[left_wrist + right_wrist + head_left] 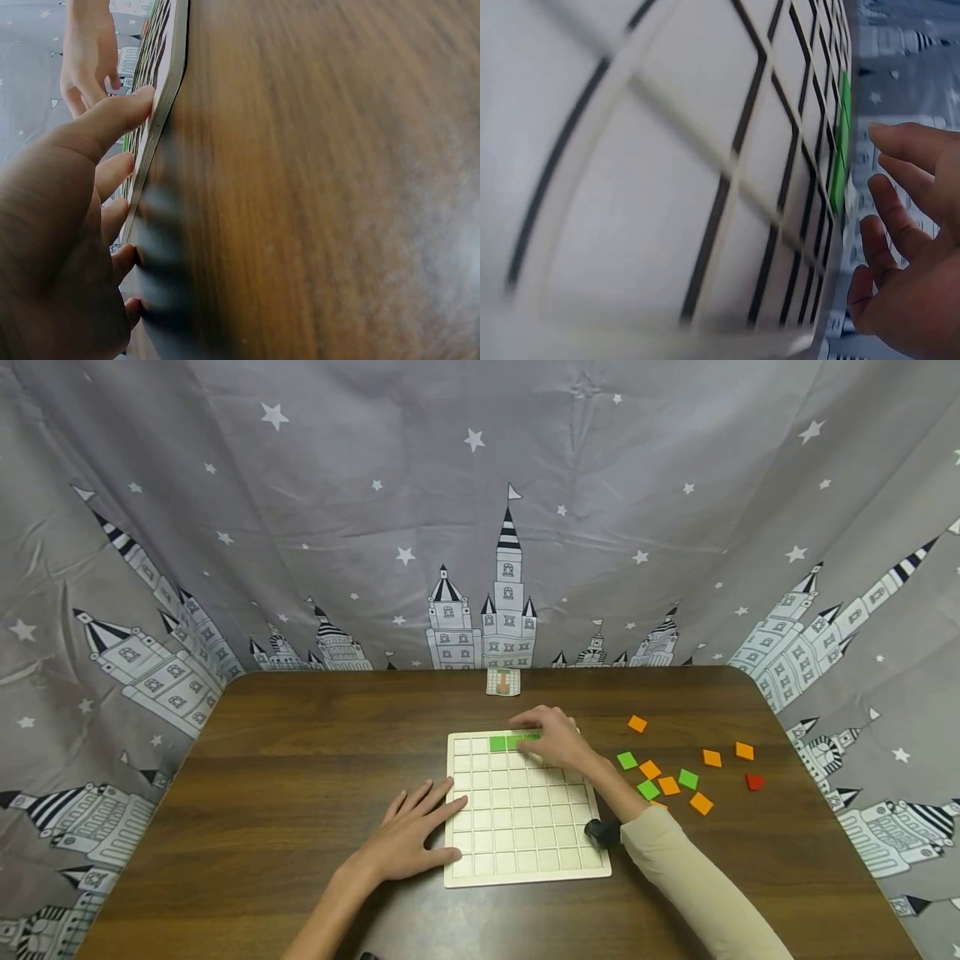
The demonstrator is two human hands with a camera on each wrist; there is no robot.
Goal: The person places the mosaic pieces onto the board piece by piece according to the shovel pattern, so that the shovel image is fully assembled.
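A pale gridded board (517,839) lies on the table, with green tiles (498,744) in its far row. My left hand (405,837) is at the board's left side, fingers spread and their tips on its edge; in the left wrist view the thumb touches the rim. Over the far end of the board is my right hand (557,739), beside the green tiles and partly covering that row. The right wrist view shows its fingers (894,214) relaxed and apart, with no tile visible between them.
To the right of the board lie several loose tiles: orange ones (701,803), green ones (687,779) and a red one (755,782). A small picture card (503,682) sits at the table's back edge, before a grey castle-print curtain (337,543).
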